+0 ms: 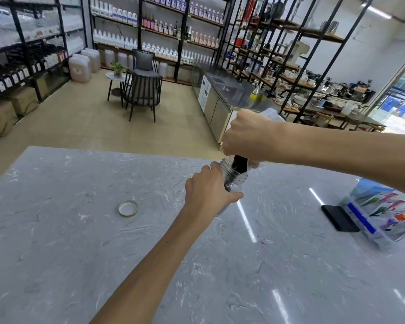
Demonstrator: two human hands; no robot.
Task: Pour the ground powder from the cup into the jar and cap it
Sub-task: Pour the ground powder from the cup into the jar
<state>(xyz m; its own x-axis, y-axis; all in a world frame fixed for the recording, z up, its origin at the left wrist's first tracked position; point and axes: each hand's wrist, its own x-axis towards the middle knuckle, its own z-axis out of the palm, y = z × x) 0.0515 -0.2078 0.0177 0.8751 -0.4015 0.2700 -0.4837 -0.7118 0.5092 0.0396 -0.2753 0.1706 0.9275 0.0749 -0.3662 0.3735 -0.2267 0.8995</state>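
The big grey marble table (80,265) is closest and fills the bottom of the view. A bare left arm reaches across it from below, and a bare right arm comes in from the right side.

The left hand (208,192) is wrapped tight around a clear jar (235,181). The jar stands on the table near the far edge and leans a little. Its mouth is open.

The right hand (246,134) is closed around a clear plastic cup (270,114), held tipped over right above the jar. The mouth of the cup sits at the mouth of the jar. Dark powder (239,163) runs from the cup down into the jar, and some dark powder is already inside it.

At the right side of the table lies a shiny bag (384,213) with bright colours on it, and a flat black thing (339,217) lies just beside it.

The jar's round lid (128,208) lies by itself on the table, well to the left of the jar, inside up.
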